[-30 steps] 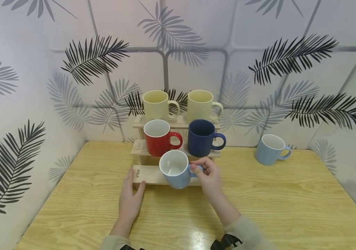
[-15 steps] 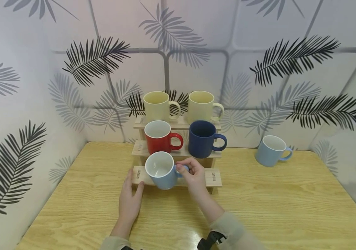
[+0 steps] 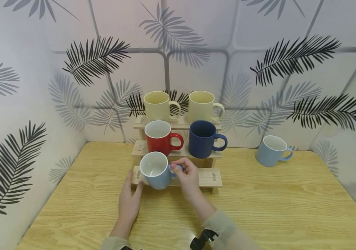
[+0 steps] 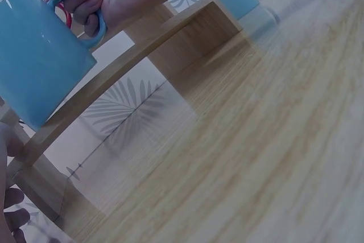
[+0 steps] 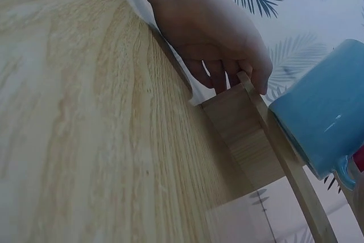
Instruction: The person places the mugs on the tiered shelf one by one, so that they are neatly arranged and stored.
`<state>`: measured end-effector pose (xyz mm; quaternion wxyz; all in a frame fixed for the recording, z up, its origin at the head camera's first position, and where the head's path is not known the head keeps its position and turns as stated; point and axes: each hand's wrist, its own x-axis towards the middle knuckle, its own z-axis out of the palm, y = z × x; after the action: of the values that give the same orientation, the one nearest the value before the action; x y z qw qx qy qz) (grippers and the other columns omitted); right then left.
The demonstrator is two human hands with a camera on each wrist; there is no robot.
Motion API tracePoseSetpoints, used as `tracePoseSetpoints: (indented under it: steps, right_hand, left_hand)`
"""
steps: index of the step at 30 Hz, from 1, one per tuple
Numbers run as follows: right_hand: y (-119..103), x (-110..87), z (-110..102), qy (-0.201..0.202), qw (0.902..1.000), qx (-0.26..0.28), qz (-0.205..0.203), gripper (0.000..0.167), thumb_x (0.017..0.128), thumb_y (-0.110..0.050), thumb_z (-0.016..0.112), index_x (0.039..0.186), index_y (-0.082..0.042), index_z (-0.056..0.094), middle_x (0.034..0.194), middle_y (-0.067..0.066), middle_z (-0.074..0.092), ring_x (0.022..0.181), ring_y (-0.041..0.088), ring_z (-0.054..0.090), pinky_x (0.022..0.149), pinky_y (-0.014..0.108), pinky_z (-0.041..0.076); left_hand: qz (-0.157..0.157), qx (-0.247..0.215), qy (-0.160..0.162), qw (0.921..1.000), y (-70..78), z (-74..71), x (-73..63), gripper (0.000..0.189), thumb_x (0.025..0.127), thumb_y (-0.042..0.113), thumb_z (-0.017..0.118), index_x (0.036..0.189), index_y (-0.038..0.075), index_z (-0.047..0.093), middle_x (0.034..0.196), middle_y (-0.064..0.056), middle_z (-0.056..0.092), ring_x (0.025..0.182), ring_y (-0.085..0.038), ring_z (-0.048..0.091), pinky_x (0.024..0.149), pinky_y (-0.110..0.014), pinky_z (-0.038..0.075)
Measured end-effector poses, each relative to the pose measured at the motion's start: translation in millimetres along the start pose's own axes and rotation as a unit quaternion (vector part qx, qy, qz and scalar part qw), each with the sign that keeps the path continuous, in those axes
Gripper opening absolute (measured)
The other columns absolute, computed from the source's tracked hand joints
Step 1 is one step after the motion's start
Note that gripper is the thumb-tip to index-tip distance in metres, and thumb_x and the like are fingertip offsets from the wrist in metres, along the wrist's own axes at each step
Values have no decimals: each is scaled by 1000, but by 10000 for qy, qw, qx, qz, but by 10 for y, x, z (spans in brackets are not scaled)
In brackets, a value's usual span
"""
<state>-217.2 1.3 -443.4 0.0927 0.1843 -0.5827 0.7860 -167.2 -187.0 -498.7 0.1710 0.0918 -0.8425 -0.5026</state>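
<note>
A light blue mug [image 3: 157,173] with a white inside is at the left part of the lowest step of a wooden tiered rack [image 3: 207,177]. My right hand [image 3: 188,177] pinches its handle, fingers curled through it in the left wrist view. The mug's base [image 5: 296,149] is at the board; whether its full weight rests there I cannot tell. My left hand [image 3: 129,198] grips the left end of that step, thumb at the front edge. In the right wrist view, the left hand's fingers [image 5: 216,75] reach below the board end.
A red mug [image 3: 156,144] and a dark blue mug [image 3: 200,142] stand on the middle step. Two cream mugs [image 3: 156,109] occupy the top one. Another light blue mug [image 3: 268,152] stands on the wooden table [image 3: 274,201] at the back right, near the patterned wall.
My right hand has carried the light blue mug leftward along the lowest step, towards the left hand. That step's right end now shows. The left hand stays on the rack.
</note>
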Motion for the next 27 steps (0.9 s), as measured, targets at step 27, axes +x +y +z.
tracePoseSetpoints:
  steps: [27]
  right_hand:
    - [67, -41, -58, 47, 9969, 712, 318, 3, 90, 9, 56, 92, 6, 58, 86, 0, 65, 82, 10, 58, 74, 19, 49]
  left_hand:
    - [-226, -158, -176, 9995, 3, 2, 4, 65, 98, 32, 51, 152, 9, 24, 153, -17, 27, 141, -32, 23, 114, -47, 19]
